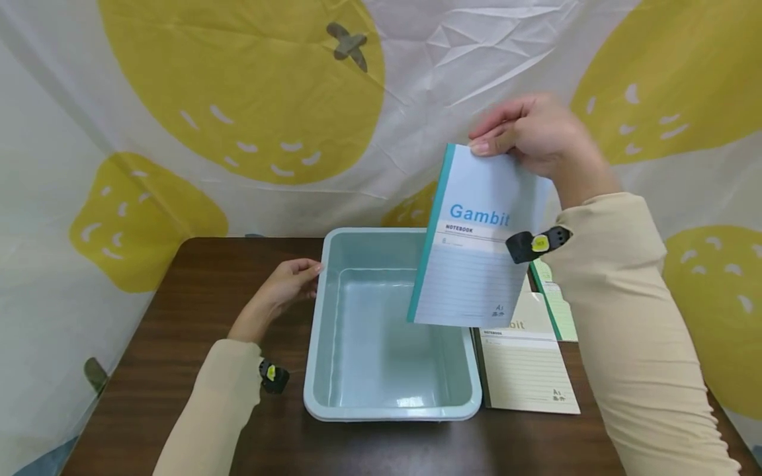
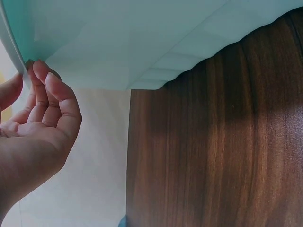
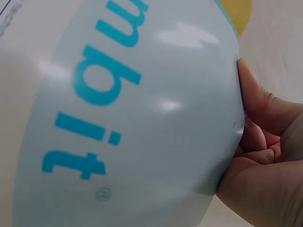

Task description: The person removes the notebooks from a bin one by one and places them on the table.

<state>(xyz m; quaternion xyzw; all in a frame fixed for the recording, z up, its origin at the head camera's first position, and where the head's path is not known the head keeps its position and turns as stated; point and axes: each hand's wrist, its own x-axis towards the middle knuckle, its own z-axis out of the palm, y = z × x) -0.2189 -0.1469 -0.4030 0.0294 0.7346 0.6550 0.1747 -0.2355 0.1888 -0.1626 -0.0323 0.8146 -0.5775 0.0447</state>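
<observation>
My right hand (image 1: pixel 532 135) pinches the top edge of a blue notebook (image 1: pixel 461 277) with a teal spine, its cover marked "Gambit". The notebook hangs upright over the right side of a pale blue-green plastic bin (image 1: pixel 393 414). In the right wrist view, its cover (image 3: pixel 180 118) bends slightly at the thumb. At the bin's left rim, my left hand (image 1: pixel 288 285) holds on between thumb and fingers; the left wrist view shows those fingertips under the lip of the bin (image 2: pixel 118 42). The visible floor inside the bin is bare.
Right of the bin lies a cream notebook (image 1: pixel 524 370), partly behind the hanging one. A green notebook (image 1: pixel 559 311) lies beyond it, partly hidden by my right sleeve (image 1: pixel 625 317). The dark wooden table (image 1: pixel 178 357) ends against a lemon-print cloth (image 1: pixel 286 205).
</observation>
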